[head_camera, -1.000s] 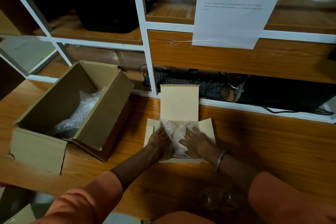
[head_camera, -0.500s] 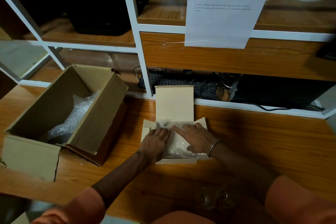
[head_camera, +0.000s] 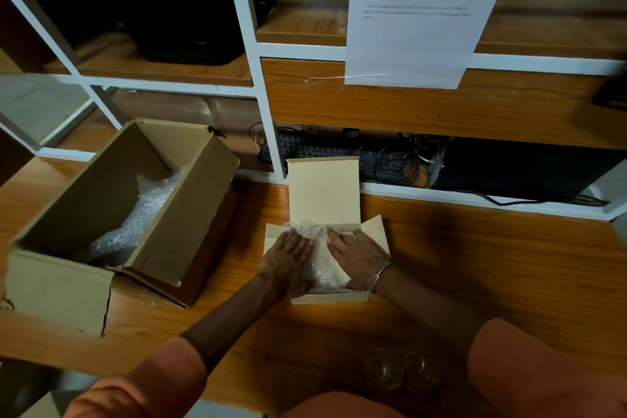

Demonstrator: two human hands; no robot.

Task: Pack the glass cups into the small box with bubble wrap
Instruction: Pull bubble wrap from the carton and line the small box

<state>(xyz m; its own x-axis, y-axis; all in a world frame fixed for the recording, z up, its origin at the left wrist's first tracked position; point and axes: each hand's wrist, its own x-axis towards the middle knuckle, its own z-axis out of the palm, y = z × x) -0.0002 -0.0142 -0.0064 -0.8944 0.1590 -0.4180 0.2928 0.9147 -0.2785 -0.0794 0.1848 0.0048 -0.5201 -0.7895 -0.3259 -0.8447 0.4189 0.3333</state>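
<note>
Here the fingers of both hands lie straight and flat on the bubble wrap (head_camera: pixel 320 268) that fills the small box (head_camera: pixel 330 298), just right of the frame's centre. The left hand (head_camera: pixel 291 260) presses the wrap's left part, fingertips toward the crumpled far edge; the right hand (head_camera: pixel 360 256) presses the right part, with a metal bracelet (head_camera: pixel 381 272) on its wrist. Neither hand curls round anything. A strip of wrap shows between the two hands. The small box is pale, its lid (head_camera: pixel 324 192) standing upright at the far side and its side flaps spread outward. It sits on a wooden table (head_camera: pixel 492 268).

Toward the bottom of the frame, right of centre, the glass cups (head_camera: pixel 400 368) stand close together on the table, dim and hard to count, well apart from the small box. At left a large cardboard box (head_camera: pixel 190 214) stands open with more bubble wrap inside. Behind, in the shelf's lower opening, lie a keyboard (head_camera: pixel 325 149) and tangled cables. A printed sheet (head_camera: pixel 417 20) hangs at upper right.
</note>
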